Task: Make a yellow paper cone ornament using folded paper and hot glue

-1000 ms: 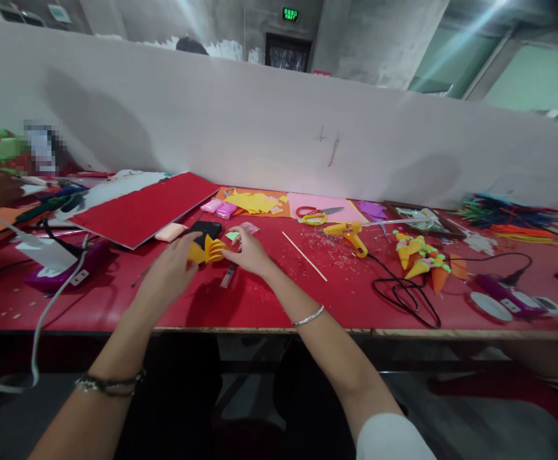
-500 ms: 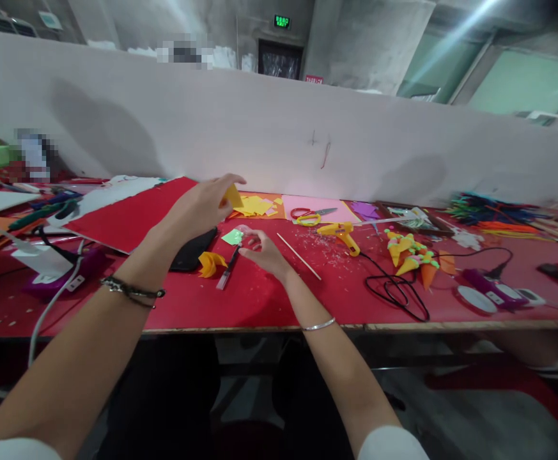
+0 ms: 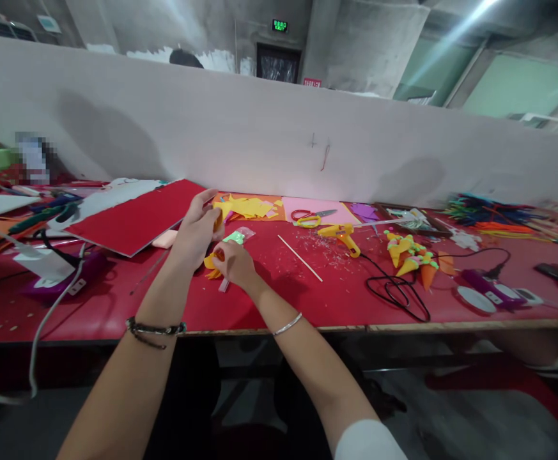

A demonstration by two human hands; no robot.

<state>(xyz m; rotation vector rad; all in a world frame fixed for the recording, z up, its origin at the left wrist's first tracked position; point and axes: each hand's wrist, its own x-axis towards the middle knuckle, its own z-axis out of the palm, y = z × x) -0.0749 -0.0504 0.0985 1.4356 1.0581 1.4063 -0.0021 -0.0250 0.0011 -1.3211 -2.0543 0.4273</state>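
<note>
At right hand [image 3: 234, 263], yellow folded paper [image 3: 209, 261]. From there: twelve o'clock, yellow scraps [image 3: 247, 206]; two, scissors [image 3: 313, 219], red-and-yellow handles; three, yellow glue gun [image 3: 343, 236]; ten, red board [image 3: 139, 220]. Desk [image 3: 269, 310] red.

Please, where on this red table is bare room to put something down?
Bare tabletop shows between the right forearm, the wooden stick and the front edge; another patch lies between the left forearm and left power strip. Crowded: beyond the right hand (yellow paper scraps, scissors), and farther right (hot glue gun, cone ornaments).
</note>
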